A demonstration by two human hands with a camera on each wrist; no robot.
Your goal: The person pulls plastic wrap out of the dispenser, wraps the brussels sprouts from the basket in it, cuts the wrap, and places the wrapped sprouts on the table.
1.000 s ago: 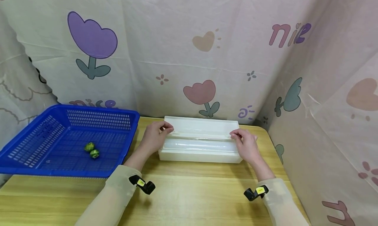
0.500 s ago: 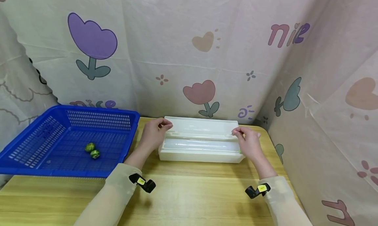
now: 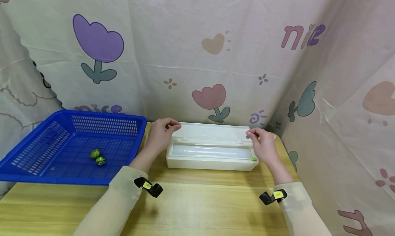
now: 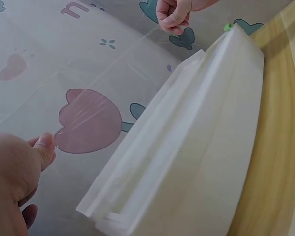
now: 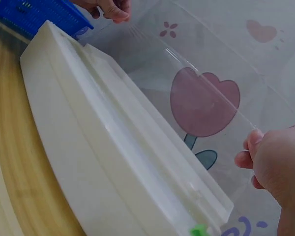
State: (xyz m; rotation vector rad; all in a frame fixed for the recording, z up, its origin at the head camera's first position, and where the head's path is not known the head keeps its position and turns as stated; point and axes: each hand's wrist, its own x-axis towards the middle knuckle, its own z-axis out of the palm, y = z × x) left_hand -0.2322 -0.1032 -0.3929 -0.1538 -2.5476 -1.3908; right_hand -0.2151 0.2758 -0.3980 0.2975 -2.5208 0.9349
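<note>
A white cling film dispenser box (image 3: 210, 164) stands on the wooden table with its lid (image 3: 213, 131) tipped back. The film roll (image 3: 213, 151) lies in it, and a green slider (image 3: 253, 159) sits at its right end. Behind and above the box, a clear sheet of cling film (image 5: 206, 81) stretches between my two hands. My left hand (image 3: 158, 136) pinches the sheet's left corner between thumb and fingers. At the other corner my right hand (image 3: 264, 146) pinches it the same way. The sheet hardly shows in the head view.
A blue plastic basket (image 3: 61, 179) stands at the left, with two small green striped round things (image 3: 97, 157) in it. A printed cloth curtain (image 3: 172, 51) hangs right behind the box and along the right side of the table (image 3: 197, 205).
Both hands have risen and moved back from the roll, still pinching the film. My right hand has also shifted right, uncovering the green slider and the box's right end.
</note>
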